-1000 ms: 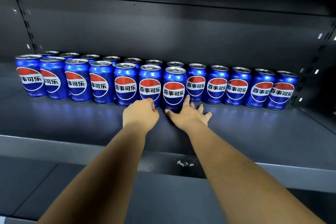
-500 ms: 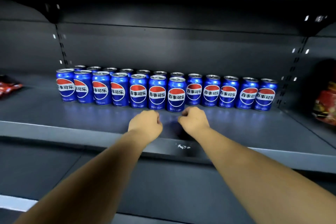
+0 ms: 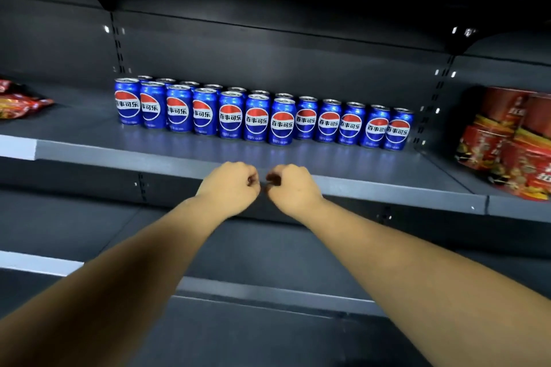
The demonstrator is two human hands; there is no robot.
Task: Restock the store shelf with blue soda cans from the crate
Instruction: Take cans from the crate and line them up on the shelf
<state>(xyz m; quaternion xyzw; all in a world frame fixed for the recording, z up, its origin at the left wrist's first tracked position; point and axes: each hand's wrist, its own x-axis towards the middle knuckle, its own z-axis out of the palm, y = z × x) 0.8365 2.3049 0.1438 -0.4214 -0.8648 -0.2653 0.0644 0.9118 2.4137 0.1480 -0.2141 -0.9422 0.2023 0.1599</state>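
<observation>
Both our hands, left [image 3: 229, 186] and right [image 3: 290, 188], hang curled and empty, side by side at the shelf [image 3: 387, 188] lip. Beyond them, upright blue soda cans [image 3: 256, 121] line the back; neither hand is nearer; no crate shows.

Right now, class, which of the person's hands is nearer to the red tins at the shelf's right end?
Right. The right hand sits at the shelf's front edge, nearer the red tins; the left hand is beside it, farther from them.
</observation>
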